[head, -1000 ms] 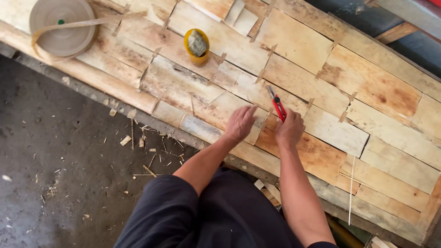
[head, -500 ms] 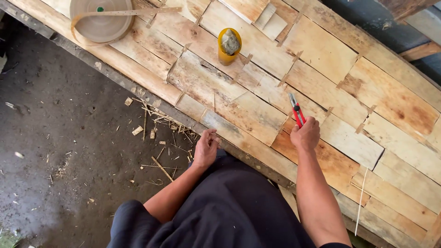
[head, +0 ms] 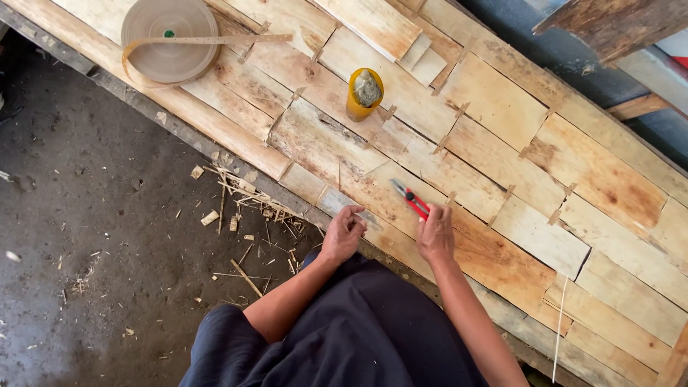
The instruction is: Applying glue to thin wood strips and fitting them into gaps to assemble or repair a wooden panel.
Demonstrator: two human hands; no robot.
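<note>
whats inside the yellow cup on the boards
A grey, crumpled lump fills the mouth of the yellow cup. Whatever lies beneath it is covered.

Dark concrete floor [head: 86, 236], strewn with wood splinters [head: 244, 208]. Weathered beam [head: 609, 25] overhead at upper right. Even daylight.

knife [head: 411, 201] red/black | cup [head: 364, 95] yellow | veneer sheets [head: 494, 100] pale tan, brown-streaked
</note>
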